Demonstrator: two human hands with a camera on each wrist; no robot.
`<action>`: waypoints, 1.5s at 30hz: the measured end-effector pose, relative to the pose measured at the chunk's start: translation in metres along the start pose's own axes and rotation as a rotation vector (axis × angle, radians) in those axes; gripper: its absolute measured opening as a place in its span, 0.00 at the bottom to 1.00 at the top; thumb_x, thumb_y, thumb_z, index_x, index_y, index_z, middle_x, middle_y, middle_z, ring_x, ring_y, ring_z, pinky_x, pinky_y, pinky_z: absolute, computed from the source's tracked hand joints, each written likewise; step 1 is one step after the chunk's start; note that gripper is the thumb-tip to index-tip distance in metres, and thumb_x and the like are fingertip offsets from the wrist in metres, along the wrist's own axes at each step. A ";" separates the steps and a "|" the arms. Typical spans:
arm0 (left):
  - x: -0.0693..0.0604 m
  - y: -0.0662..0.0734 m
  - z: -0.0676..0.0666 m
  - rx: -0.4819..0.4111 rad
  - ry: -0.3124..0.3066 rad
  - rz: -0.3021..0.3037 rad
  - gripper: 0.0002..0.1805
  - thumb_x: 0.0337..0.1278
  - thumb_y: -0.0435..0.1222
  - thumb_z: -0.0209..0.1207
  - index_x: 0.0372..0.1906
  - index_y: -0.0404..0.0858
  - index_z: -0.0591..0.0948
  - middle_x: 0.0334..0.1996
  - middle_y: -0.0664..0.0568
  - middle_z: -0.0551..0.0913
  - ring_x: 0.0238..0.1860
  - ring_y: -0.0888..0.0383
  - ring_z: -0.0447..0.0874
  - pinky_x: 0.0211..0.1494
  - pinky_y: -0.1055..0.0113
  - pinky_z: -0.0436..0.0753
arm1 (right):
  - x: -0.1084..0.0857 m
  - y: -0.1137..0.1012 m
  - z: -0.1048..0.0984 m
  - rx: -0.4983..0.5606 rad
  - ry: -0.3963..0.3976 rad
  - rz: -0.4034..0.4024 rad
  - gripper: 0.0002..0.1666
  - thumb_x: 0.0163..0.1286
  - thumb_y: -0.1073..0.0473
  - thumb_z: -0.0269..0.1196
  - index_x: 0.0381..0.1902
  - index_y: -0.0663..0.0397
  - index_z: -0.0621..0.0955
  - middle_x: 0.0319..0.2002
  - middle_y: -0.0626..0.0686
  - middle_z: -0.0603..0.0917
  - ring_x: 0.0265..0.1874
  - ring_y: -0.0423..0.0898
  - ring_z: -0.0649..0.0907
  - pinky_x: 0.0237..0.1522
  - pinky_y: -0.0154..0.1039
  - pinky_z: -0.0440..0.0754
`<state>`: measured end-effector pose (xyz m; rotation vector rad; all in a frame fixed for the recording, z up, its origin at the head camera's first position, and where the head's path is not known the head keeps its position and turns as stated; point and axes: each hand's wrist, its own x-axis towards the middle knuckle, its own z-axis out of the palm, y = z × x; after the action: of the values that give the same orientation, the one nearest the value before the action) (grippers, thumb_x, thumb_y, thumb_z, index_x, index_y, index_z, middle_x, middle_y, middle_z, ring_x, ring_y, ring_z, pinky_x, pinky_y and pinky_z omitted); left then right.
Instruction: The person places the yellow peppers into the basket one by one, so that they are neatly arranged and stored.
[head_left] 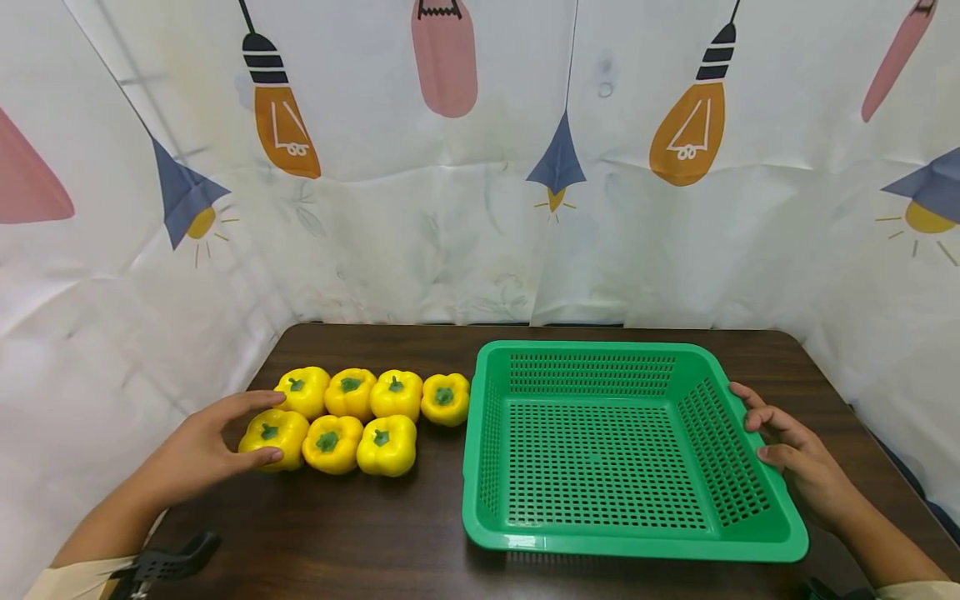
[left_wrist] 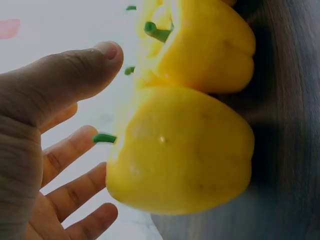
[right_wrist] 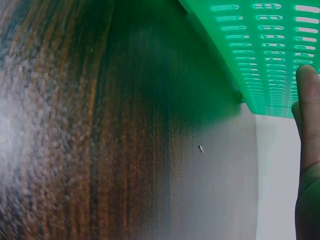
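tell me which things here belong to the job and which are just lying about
Part of the job:
- seven yellow bell peppers, the left hand beside the nearest at the far left
- green perforated plastic basket, the right hand at its rim

Just around:
- dark wood-grain table
- sheet printed with lamps and bulbs
- tiny pale scrap on the table

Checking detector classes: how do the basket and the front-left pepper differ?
Color: the basket is green; the pepper is yellow, green only at its stem.
Size: the basket is far larger than the pepper.
Shape: the basket is a broad, open-topped box with slotted walls and floor; the pepper is a rounded, lobed solid form with smooth skin.
Shared: both sit upright on the brown table.
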<state>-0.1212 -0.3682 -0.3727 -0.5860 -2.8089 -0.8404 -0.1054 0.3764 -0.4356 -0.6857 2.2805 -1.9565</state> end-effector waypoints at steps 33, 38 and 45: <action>-0.011 -0.022 0.001 0.032 -0.119 -0.115 0.44 0.44 0.42 0.81 0.68 0.37 0.75 0.65 0.38 0.75 0.56 0.46 0.79 0.50 0.86 0.73 | 0.001 0.000 0.002 -0.017 0.009 -0.012 0.17 0.72 0.79 0.40 0.49 0.59 0.69 0.81 0.47 0.50 0.77 0.37 0.49 0.57 0.27 0.68; -0.012 -0.026 0.001 0.026 -0.102 -0.100 0.42 0.44 0.39 0.81 0.68 0.36 0.76 0.63 0.37 0.76 0.54 0.62 0.78 0.49 0.86 0.73 | 0.001 0.000 0.001 -0.010 0.000 -0.017 0.17 0.71 0.79 0.39 0.49 0.59 0.69 0.81 0.47 0.50 0.77 0.36 0.49 0.56 0.26 0.72; -0.012 -0.026 -0.002 0.053 -0.102 -0.145 0.43 0.45 0.45 0.80 0.67 0.35 0.76 0.64 0.37 0.77 0.54 0.47 0.80 0.48 0.84 0.74 | 0.000 0.000 0.001 -0.004 -0.006 -0.012 0.17 0.72 0.79 0.39 0.49 0.59 0.68 0.81 0.47 0.49 0.77 0.36 0.48 0.58 0.25 0.68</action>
<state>-0.1208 -0.3931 -0.3874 -0.4329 -2.9865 -0.7792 -0.1052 0.3751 -0.4353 -0.7067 2.2823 -1.9534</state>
